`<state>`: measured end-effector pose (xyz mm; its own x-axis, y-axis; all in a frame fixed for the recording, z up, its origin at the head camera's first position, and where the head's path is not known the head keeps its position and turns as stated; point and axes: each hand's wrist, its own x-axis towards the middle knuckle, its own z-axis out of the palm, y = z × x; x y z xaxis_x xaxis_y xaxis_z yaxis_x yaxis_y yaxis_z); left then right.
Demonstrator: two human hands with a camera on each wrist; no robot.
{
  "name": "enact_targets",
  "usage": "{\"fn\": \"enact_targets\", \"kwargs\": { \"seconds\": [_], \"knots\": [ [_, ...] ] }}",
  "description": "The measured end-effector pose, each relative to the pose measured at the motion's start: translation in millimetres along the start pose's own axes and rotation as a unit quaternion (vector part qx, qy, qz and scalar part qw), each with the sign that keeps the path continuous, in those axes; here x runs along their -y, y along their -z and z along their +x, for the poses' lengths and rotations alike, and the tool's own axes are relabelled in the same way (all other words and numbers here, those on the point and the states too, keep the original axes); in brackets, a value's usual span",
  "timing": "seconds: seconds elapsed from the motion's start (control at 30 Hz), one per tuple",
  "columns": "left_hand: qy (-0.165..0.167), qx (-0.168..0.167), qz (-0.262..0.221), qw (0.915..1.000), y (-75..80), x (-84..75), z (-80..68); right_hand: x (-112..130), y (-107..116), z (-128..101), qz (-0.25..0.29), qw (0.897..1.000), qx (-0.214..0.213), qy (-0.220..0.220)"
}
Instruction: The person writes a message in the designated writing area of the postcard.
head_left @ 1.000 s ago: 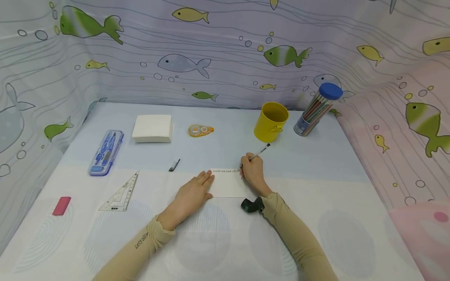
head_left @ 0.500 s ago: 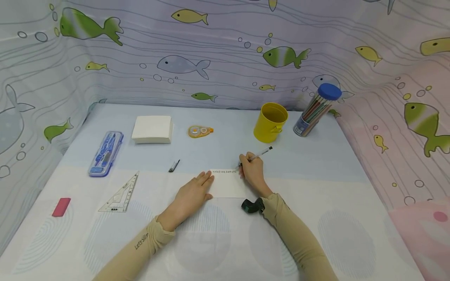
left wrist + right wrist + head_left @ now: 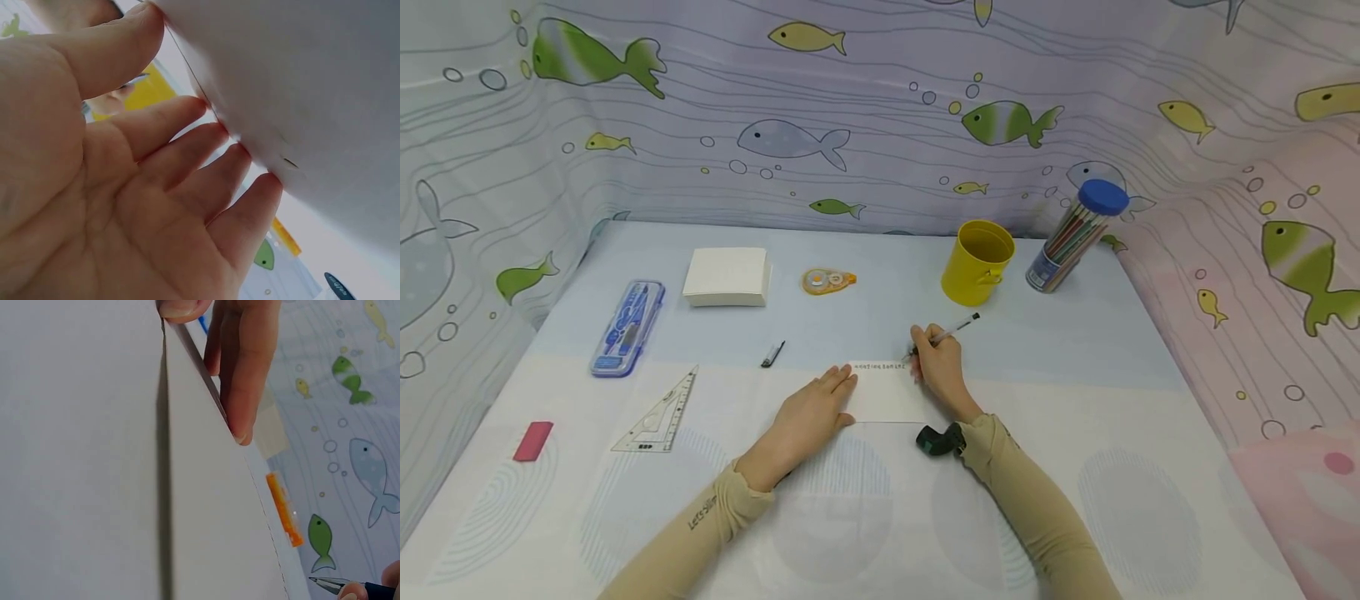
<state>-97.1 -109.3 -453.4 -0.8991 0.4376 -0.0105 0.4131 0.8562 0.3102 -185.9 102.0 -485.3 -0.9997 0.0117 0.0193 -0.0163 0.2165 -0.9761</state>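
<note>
The left hand (image 3: 808,414) lies flat, fingers straight and together, pressing the left edge of the white card (image 3: 886,392) near the table's middle. The right hand (image 3: 938,367) pinches a pen (image 3: 947,333) at the card's far right corner. If the flat hand eases, the card could slide and the line of writing smear.

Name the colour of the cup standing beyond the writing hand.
Yellow: the cup shows best in the head view.
</note>
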Motion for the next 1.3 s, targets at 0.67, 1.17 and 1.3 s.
{"fn": "enact_targets", "kwargs": {
  "seconds": [0.67,1.17,1.3],
  "knots": [
    [0.139,-0.122,0.033,0.9823,43.8,48.0,-0.9,0,0,1,0.001,1.0,0.003,-0.015],
    [0.226,-0.114,0.036,0.9667,47.7,76.2,-4.3,35,3,-15,-0.005,1.0,0.01,-0.02],
    [0.23,-0.107,0.028,0.9668,46.3,78.1,-4.7,36,2,-14,0.0,1.0,0.008,-0.018]
  ]
}}
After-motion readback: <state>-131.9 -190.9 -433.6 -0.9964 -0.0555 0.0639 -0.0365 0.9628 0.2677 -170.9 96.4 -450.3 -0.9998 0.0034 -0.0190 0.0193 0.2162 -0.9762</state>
